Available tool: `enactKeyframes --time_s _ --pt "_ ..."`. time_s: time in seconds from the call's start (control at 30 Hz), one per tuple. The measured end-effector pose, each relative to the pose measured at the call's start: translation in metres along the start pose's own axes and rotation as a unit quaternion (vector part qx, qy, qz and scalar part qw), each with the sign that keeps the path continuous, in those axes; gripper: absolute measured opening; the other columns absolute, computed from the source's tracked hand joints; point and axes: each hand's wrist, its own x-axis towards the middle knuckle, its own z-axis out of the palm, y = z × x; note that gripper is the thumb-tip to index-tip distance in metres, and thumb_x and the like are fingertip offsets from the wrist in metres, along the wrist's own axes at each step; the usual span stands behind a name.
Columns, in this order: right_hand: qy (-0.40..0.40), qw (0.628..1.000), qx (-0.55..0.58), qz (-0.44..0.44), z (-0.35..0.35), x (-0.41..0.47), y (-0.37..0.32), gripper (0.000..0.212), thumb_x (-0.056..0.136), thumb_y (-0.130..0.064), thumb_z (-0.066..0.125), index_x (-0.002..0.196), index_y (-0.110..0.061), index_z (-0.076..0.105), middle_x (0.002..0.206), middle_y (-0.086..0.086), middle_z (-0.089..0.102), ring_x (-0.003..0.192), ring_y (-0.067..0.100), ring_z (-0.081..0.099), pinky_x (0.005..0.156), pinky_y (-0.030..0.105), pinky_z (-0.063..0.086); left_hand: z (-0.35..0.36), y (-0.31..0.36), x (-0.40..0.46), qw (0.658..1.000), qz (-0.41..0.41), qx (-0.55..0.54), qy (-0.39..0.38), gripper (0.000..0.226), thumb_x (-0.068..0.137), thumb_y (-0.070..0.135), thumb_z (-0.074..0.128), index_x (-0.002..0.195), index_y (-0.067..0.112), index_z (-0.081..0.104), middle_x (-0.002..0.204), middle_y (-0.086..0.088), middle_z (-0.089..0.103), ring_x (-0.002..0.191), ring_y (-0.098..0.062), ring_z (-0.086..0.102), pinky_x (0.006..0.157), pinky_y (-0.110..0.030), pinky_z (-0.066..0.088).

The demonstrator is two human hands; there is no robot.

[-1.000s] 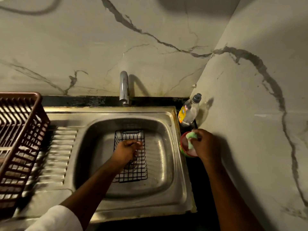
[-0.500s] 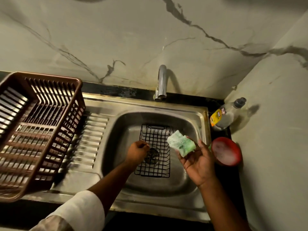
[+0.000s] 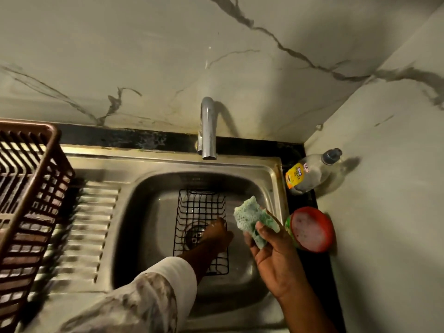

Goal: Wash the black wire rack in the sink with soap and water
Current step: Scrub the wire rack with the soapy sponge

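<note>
The black wire rack with a grid base [image 3: 201, 210] is lying flat on the floor of the stainless steel sink basin [image 3: 149, 212], directly below the curved chrome tap [image 3: 207, 131] and over the round drain strainer [image 3: 193, 233], probably so that water and suds can be running straight off it. The left hand [image 3: 217, 233] is reaching down into the basin and resting on the rack's right side, seemingly pinning it so it will not be sliding under scrubbing; the fingers are blurred and turned away, so whether they are curled round a wire or just pressing on it cannot be told.

The right hand [image 3: 269, 248] is hovering above the basin's right edge, thumb and fingers clamped on a green and white foamy sponge [image 3: 252, 219], held up and ready to be coming down on the rack. Just right of the sink, on the dark tabletop [image 3: 319, 272], a round red tub of soapy paste [image 3: 312, 228] is sitting open, with a clear dish-soap bottle with a yellow label [image 3: 310, 174] behind it. A brown plastic slatted dish basket [image 3: 28, 188] is standing on the sink's ribbed drainboard, to the left of the basin.

No water is visibly running from the tap. The left forearm is hiding the rack's near part, the basket is being cut off by the frame, and the bottle's label is too small to be read.
</note>
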Motion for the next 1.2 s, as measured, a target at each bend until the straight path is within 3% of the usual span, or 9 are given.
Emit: enactKeyframes --time_s 0.13,0.23,0.33,0.43,0.53,0.67,0.87,1.0,1.2 --pt "-0.001 1.000 -0.017 -0.021 -0.007 0.003 -0.008 0.045 0.078 0.004 0.061 0.120 -0.009 0.065 0.118 0.014 0.073 0.103 0.026 0.073 0.071 0.031 0.062 -0.043 0.047 -0.063 0.999 0.014 -0.023 0.034 0.021 0.100 0.022 0.050 0.118 0.019 0.060 0.112 -0.007 0.067 0.092 -0.022 0.067 0.063 -0.028 0.053" --pt "-0.009 0.999 -0.030 -0.028 -0.012 0.006 -0.009 0.039 0.078 0.003 0.062 0.113 -0.012 0.069 0.116 0.013 0.073 0.102 0.026 0.073 0.075 0.033 0.060 -0.074 0.047 -0.094 0.981 0.008 -0.188 0.050 0.026 0.099 0.025 0.051 0.109 0.009 0.067 0.095 -0.009 0.070 0.082 -0.030 0.068 0.064 -0.041 0.056" --pt "-0.029 0.999 -0.027 -0.020 -0.014 0.010 -0.005 0.037 0.079 0.004 0.062 0.111 -0.013 0.071 0.118 0.014 0.073 0.105 0.028 0.072 0.075 0.032 0.062 -0.110 0.036 -0.128 0.950 0.011 -0.311 0.019 0.019 0.091 0.009 0.052 0.101 0.006 0.068 0.087 -0.019 0.067 0.070 -0.033 0.062 0.059 -0.035 0.048" --pt "-0.046 0.997 -0.049 -0.026 -0.008 0.016 0.003 0.040 0.083 0.006 0.063 0.119 -0.009 0.067 0.119 0.016 0.072 0.110 0.032 0.070 0.076 0.034 0.063 -0.135 0.031 -0.162 0.925 0.008 -0.380 -0.005 0.022 0.088 -0.008 0.051 0.099 0.000 0.069 0.090 -0.028 0.069 0.072 -0.042 0.065 0.066 -0.048 0.055" --pt "-0.035 0.982 -0.162 -0.094 0.005 0.027 0.009 0.037 0.086 0.004 0.068 0.116 -0.018 0.071 0.113 0.009 0.075 0.110 0.031 0.070 0.085 0.041 0.059 -0.143 0.034 -0.188 0.916 0.006 -0.400 -0.012 0.029 0.082 0.007 0.056 0.103 0.003 0.076 0.101 -0.026 0.075 0.093 -0.054 0.069 0.081 -0.058 0.055" --pt "-0.016 0.897 -0.356 -0.261 0.021 0.036 0.008 0.039 0.083 -0.003 0.076 0.114 -0.026 0.073 0.110 -0.005 0.075 0.103 0.013 0.070 0.086 0.036 0.059 -0.144 0.044 -0.210 0.893 -0.011 -0.450 -0.019 0.032 0.093 0.020 0.042 0.102 -0.004 0.063 0.107 -0.017 0.077 0.091 -0.040 0.073 0.080 -0.041 0.053" --pt "-0.071 0.714 -0.534 -0.447 0.039 0.034 0.019 0.038 0.086 -0.008 0.076 0.122 -0.016 0.070 0.120 -0.007 0.067 0.104 0.006 0.066 0.085 0.020 0.057 -0.155 0.056 -0.223 0.875 0.015 -0.483 0.034 0.060 0.109 0.044 0.035 0.116 -0.012 0.056 0.104 -0.015 0.078 0.093 -0.041 0.076 0.099 -0.068 0.049" --pt "-0.152 0.688 -0.576 -0.413 0.035 0.025 0.037 0.047 0.087 -0.008 0.074 0.131 -0.024 0.065 0.123 -0.012 0.067 0.104 -0.001 0.066 0.083 0.013 0.056 -0.163 0.063 -0.226 0.857 0.023 -0.512 0.058 0.041 0.110 0.039 0.035 0.094 0.006 0.054 0.098 -0.018 0.078 0.091 -0.045 0.075 0.096 -0.060 0.053" --pt "-0.210 0.638 -0.646 -0.363 0.006 0.002 0.051 0.063 0.079 -0.005 0.073 0.134 -0.034 0.062 0.133 -0.013 0.065 0.118 -0.002 0.060 0.098 0.005 0.043 -0.173 0.062 -0.215 0.849 0.011 -0.521 0.082 0.041 0.109 0.036 0.041 0.099 0.002 0.062 0.080 -0.013 0.075 0.063 -0.023 0.071 0.055 -0.031 0.057"
